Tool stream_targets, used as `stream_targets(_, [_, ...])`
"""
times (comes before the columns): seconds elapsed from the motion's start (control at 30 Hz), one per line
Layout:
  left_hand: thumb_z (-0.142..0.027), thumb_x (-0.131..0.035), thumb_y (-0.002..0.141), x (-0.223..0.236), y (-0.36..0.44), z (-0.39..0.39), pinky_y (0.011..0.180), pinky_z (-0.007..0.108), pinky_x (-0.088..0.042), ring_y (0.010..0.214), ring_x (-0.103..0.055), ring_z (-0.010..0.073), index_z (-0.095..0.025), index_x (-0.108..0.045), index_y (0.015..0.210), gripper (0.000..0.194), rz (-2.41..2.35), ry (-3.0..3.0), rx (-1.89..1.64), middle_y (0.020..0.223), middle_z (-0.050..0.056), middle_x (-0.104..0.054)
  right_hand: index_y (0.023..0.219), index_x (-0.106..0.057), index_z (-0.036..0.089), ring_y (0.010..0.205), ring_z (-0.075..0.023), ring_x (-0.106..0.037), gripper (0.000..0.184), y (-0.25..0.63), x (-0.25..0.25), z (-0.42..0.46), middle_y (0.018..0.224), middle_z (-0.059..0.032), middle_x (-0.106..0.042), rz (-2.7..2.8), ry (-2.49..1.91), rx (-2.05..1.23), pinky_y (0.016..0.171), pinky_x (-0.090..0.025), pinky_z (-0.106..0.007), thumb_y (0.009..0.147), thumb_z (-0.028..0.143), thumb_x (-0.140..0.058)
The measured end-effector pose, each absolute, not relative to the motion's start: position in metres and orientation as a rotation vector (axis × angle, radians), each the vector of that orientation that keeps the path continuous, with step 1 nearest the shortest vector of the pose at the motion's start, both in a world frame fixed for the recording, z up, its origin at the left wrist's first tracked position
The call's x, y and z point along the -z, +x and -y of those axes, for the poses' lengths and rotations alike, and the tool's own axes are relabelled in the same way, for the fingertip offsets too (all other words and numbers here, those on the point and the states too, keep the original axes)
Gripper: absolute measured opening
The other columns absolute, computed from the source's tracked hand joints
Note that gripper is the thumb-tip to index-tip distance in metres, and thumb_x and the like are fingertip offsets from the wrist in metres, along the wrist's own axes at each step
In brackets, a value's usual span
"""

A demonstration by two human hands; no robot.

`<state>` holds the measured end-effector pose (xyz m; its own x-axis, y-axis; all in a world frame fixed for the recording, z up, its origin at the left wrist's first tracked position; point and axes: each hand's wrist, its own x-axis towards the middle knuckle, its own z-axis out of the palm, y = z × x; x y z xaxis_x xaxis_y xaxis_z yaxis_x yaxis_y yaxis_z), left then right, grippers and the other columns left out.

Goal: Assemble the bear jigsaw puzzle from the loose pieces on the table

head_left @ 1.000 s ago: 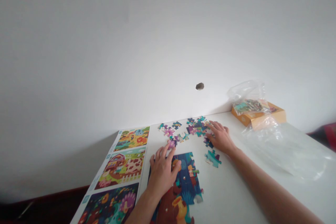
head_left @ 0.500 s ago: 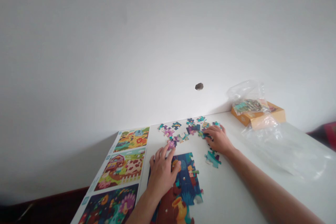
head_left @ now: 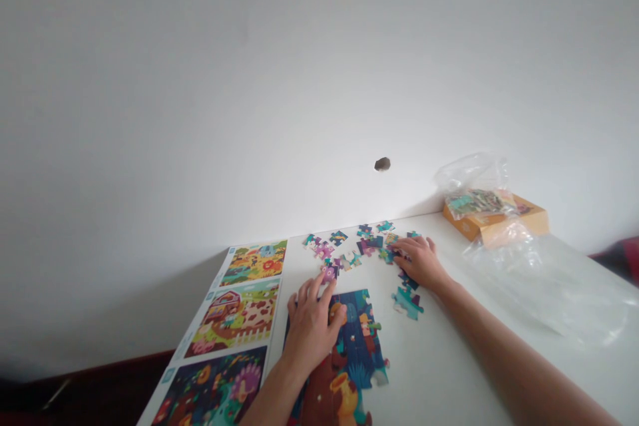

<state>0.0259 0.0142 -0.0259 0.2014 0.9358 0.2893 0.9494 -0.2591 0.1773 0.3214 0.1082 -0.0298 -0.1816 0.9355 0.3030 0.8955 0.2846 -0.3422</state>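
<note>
My left hand (head_left: pixel 313 323) lies with spread fingers over the left part of a partly joined dark-blue and brown jigsaw puzzle (head_left: pixel 357 339). Its index fingertip reaches a pink puzzle piece (head_left: pixel 329 273) just beyond the puzzle's top edge. Farther right, my right hand (head_left: pixel 418 261) rests among loose pieces, fingers stretched and slightly apart. Its fingertips touch or hover by a teal-green piece (head_left: pixel 386 255); contact is unclear. Below that hand are a dark piece (head_left: pixel 408 281), partly covered, and a teal piece (head_left: pixel 408 303). Several more loose pieces (head_left: pixel 369 245) spread between the hands.
A reference sheet (head_left: pixel 276 339) with animal pictures lies along the table's left side. At the back right, a clear bag of pieces (head_left: pixel 476 202) sits on a yellow box (head_left: pixel 532 214). A clear plastic bag (head_left: pixel 559 293) spreads in front. A white wall (head_left: pixel 319 93) stands behind the table.
My right hand has shifted slightly, uncovering more of the dark piece beneath its fingers. My left hand stays over the puzzle. The whole view has moved a little.
</note>
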Motion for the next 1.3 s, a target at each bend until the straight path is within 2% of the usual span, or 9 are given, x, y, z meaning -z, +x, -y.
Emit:
stream_targets(0.2, [-0.031,-0.054,0.091,0.027,0.025,-0.015,0.104,0.049,-0.036,0.129,-0.044,0.0309,-0.027,-0.059,0.131,0.041,1.878,-2.396,0.543,0.144,0.008,-0.050,0.113,-0.069,0.033,0.107,-0.0257,-0.053,0.028,0.322,0.028,-0.111,0.109,-0.0033,-0.071,2.130,-1.608,-0.092,0.105,-0.026,-0.048,0.090,0.027,-0.055])
stream_targets(0.43, [-0.032,-0.052,0.092,0.026,0.025,-0.015,0.104,0.050,-0.035,0.130,-0.043,0.0306,-0.026,-0.058,0.133,0.042,1.883,-2.402,0.514,0.144,0.009,-0.050,0.106,-0.070,0.029,0.104,-0.0255,-0.054,0.021,0.324,0.029,-0.112,0.106,-0.0046,-0.071,2.035,-1.696,-0.039,0.098,-0.031,-0.042,0.090,0.028,-0.056])
stream_targets(0.7, [-0.033,-0.051,0.092,0.026,0.026,-0.014,0.105,0.050,-0.034,0.130,-0.044,0.0304,-0.025,-0.059,0.132,0.041,1.884,-2.400,0.513,0.145,0.009,-0.049,0.105,-0.068,0.023,0.102,-0.0302,-0.053,0.025,0.335,0.035,-0.114,0.106,-0.0105,-0.067,1.819,-1.901,0.046,0.090,-0.035,-0.045,0.093,0.030,-0.048])
stream_targets(0.87, [-0.034,-0.052,0.092,0.027,0.026,-0.013,0.105,0.049,-0.034,0.131,-0.043,0.0300,-0.025,-0.058,0.133,0.042,1.886,-2.392,0.503,0.144,0.010,-0.049,0.111,-0.069,0.029,0.106,-0.0261,-0.053,0.028,0.323,0.031,-0.108,0.114,-0.0060,-0.066,2.004,-1.756,0.015,0.095,-0.036,-0.042,0.090,0.041,-0.055])
stream_targets(0.97, [-0.035,-0.052,0.092,0.027,0.026,-0.013,0.105,0.049,-0.034,0.130,-0.043,0.0304,-0.024,-0.058,0.132,0.042,1.911,-2.357,0.499,0.144,0.011,-0.049,0.116,-0.067,0.031,0.108,-0.0261,-0.053,0.035,0.318,0.029,-0.105,0.117,-0.0050,-0.065,2.103,-1.675,0.000,0.100,-0.034,-0.043,0.085,0.047,-0.062])
stream_targets(1.13, [-0.036,-0.056,0.091,0.028,0.028,-0.014,0.102,0.049,-0.035,0.128,-0.043,0.0315,-0.022,-0.060,0.130,0.042,1.988,-2.262,0.510,0.141,0.013,-0.050,0.115,-0.068,0.030,0.107,-0.0266,-0.054,0.029,0.318,0.030,-0.105,0.116,-0.0061,-0.067,2.129,-1.666,0.004,0.100,-0.034,-0.047,0.089,0.038,-0.058])
stream_targets(1.23, [-0.037,-0.057,0.090,0.028,0.029,-0.014,0.101,0.049,-0.036,0.127,-0.044,0.0320,-0.021,-0.060,0.129,0.042,2.039,-2.178,0.515,0.140,0.015,-0.051,0.121,-0.065,0.030,0.118,-0.0287,-0.050,0.032,0.317,0.030,-0.104,0.131,-0.0070,-0.061,2.149,-1.652,0.014,0.103,-0.032,-0.050,0.091,0.031,-0.053])
stream_targets(1.3, [-0.038,-0.058,0.090,0.027,0.029,-0.014,0.101,0.049,-0.036,0.126,-0.045,0.0323,-0.020,-0.060,0.130,0.043,2.053,-2.142,0.506,0.139,0.015,-0.050,0.132,-0.057,0.029,0.131,-0.0318,-0.041,0.040,0.312,0.030,-0.101,0.146,-0.0072,-0.050,2.224,-1.607,0.013,0.108,-0.026,-0.056,0.093,0.032,-0.049])
